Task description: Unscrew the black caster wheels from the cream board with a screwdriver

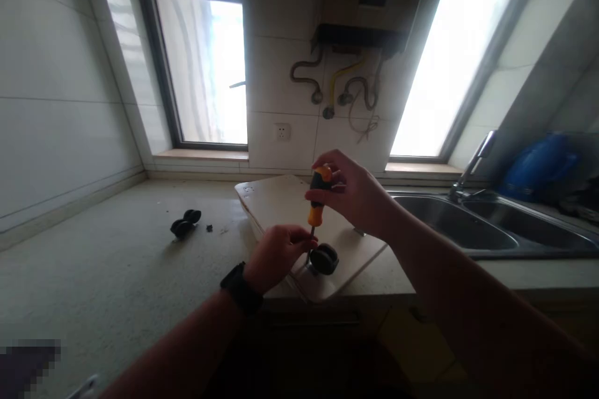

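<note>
My right hand (349, 187) grips the orange and black handle of a screwdriver (316, 217), which stands nearly upright with its shaft pointing down. Fingers of my left hand (283, 252) pinch the shaft low down, near its tip. The tip meets the metal plate beside a black caster wheel (324, 259), at the near corner of a white board (281, 199); the screw itself is too small to make out. That board lies flat on the counter, its near corner close to the front edge. A black watch sits on my left wrist.
Left on the counter (116, 262) lie loose black casters (186, 223) and a small dark piece (209, 228). A double steel sink (449, 224) with a faucet (472, 165) is at the right, a blue container (538, 165) beyond. A water heater (365, 0) with pipes hangs above.
</note>
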Tool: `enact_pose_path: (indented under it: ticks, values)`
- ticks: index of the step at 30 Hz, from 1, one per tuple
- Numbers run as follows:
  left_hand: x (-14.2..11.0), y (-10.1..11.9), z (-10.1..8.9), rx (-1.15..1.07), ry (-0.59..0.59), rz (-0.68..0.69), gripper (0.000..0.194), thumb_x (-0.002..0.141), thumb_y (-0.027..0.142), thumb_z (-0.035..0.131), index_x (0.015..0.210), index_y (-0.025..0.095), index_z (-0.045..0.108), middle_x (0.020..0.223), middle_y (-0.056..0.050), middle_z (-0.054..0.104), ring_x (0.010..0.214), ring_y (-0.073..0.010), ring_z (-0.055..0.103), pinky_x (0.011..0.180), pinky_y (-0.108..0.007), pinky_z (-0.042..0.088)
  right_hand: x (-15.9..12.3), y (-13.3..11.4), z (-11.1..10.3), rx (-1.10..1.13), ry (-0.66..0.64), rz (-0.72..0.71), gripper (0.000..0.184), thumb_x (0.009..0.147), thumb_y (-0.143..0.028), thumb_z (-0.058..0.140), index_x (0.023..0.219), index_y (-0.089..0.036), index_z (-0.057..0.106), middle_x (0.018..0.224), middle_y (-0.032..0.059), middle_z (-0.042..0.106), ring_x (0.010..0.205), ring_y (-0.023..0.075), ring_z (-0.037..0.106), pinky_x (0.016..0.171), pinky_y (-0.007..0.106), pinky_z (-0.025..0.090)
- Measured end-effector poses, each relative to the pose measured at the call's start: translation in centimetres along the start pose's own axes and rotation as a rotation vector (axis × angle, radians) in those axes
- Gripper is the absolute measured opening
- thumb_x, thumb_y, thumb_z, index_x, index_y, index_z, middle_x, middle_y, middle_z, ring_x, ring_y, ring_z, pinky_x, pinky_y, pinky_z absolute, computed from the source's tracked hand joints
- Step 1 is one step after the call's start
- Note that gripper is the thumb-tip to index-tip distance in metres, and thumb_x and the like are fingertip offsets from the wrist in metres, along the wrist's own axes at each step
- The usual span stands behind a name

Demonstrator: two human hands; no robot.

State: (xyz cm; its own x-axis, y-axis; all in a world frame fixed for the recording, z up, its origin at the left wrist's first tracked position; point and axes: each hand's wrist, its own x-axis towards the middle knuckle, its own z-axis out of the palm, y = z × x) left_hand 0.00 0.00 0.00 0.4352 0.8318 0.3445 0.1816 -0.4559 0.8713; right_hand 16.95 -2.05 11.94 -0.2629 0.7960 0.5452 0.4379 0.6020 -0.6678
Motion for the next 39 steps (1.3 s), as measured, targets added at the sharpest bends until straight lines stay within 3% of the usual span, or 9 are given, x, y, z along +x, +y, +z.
enact_pose_path:
  ticks: [6, 9, 15, 21, 24, 30, 33, 36, 39]
  values:
    - [-0.1, -0.3, 0.3, 0.017, 0.059, -0.028, 0.023, 0.085, 0.039, 0.073, 0.086, 0.016, 0.077, 0.085, -0.006, 0.078, 0.081, -0.0214, 0.07, 0.073, -0.03, 0.048, 0.0, -0.1, -0.5, 0.108, -0.065, 0.055, 0.048, 0.078, -0.021, 0.072, 0.123, -0.023, 0.056, 0.104, 0.0057, 0.066, 0.09, 0.0191, 0.068, 0.08, 0.039, 0.058]
    - [-0.1, -0.3, 0.5, 0.044, 0.088, -0.03, 0.025, 0.084, 0.041, 0.075, 0.083, 0.016, 0.075, 0.083, -0.006, 0.078, 0.079, -0.0209, 0.069, 0.071, -0.03, 0.047, -0.1, 0.0, -0.3, 0.123, -0.093, 0.045, 0.043, 0.08, -0.021, 0.069, 0.121, -0.021, 0.056, 0.107, 0.0075, 0.068, 0.096, 0.0195, 0.068, 0.086, 0.039, 0.056]
    - [0.0, -0.5, 0.8, 0.07, 0.13, -0.029, 0.024, 0.084, 0.04, 0.075, 0.08, 0.016, 0.072, 0.08, -0.005, 0.075, 0.075, -0.0197, 0.066, 0.07, -0.03, 0.046, 0.4, 0.5, 0.4, -0.081, 0.062, 0.074, 0.039, 0.073, -0.038, 0.08, 0.105, -0.023, 0.062, 0.084, -0.0014, 0.062, 0.066, 0.0125, 0.058, 0.059, 0.029, 0.049]
    - [0.1, -0.8, 0.9, 0.069, 0.164, -0.007, 0.032, 0.083, 0.045, 0.076, 0.08, 0.015, 0.065, 0.076, -0.003, 0.07, 0.071, -0.0171, 0.06, 0.065, -0.029, 0.044, 0.6, 0.6, -0.1, 0.118, 0.004, 0.128, 0.05, 0.073, -0.026, 0.078, 0.12, -0.02, 0.062, 0.105, 0.0063, 0.068, 0.086, 0.018, 0.068, 0.077, 0.036, 0.059]
    - [0.2, -0.7, 0.4, 0.004, 0.103, 0.003, 0.034, 0.081, 0.046, 0.078, 0.089, 0.014, 0.069, 0.085, -0.006, 0.073, 0.078, -0.018, 0.064, 0.071, -0.03, 0.047, 0.4, 0.3, -0.2, 0.143, -0.04, 0.091, 0.05, 0.075, -0.021, 0.072, 0.124, -0.019, 0.06, 0.108, 0.0089, 0.069, 0.09, 0.0196, 0.068, 0.083, 0.041, 0.059]
    - [0.5, -0.3, -1.2, -0.145, -0.17, 0.01, 0.03, 0.089, 0.035, 0.072, 0.11, 0.015, 0.076, 0.116, -0.011, 0.075, 0.099, -0.0217, 0.069, 0.085, -0.032, 0.051, 0.4, 0.5, -0.3, 0.237, -0.119, 0.055, 0.05, 0.073, -0.016, 0.068, 0.122, -0.019, 0.057, 0.108, 0.0094, 0.07, 0.102, 0.0237, 0.07, 0.095, 0.047, 0.057]
    - [0.6, -0.4, -1.3, -0.114, -0.17, 0.005, 0.028, 0.089, 0.033, 0.072, 0.111, 0.016, 0.077, 0.108, -0.01, 0.078, 0.098, -0.0226, 0.07, 0.087, -0.034, 0.051, 0.6, 0.5, -0.2, 0.216, -0.103, 0.058, 0.046, 0.075, -0.016, 0.066, 0.12, -0.02, 0.057, 0.108, 0.0083, 0.07, 0.102, 0.0226, 0.07, 0.093, 0.045, 0.057]
    - [0.6, -0.5, -1.1, -0.101, -0.129, 0.022, 0.022, 0.088, 0.031, 0.072, 0.104, 0.017, 0.079, 0.103, -0.008, 0.08, 0.097, -0.0229, 0.071, 0.09, -0.034, 0.05, 0.6, 0.1, -0.1, -0.007, -0.017, 0.035, 0.036, 0.079, -0.032, 0.072, 0.113, -0.022, 0.062, 0.105, 0.0064, 0.067, 0.091, 0.0202, 0.068, 0.082, 0.041, 0.058]
    - [0.5, -0.3, -0.8, -0.079, -0.099, 0.021, 0.018, 0.087, 0.029, 0.073, 0.099, 0.017, 0.08, 0.099, -0.007, 0.08, 0.096, -0.0232, 0.072, 0.09, -0.034, 0.05, 0.6, -0.4, 0.0, -0.131, 0.016, 0.028, 0.039, 0.075, -0.042, 0.078, 0.107, -0.023, 0.065, 0.093, 0.003, 0.065, 0.077, 0.0172, 0.064, 0.072, 0.038, 0.056]
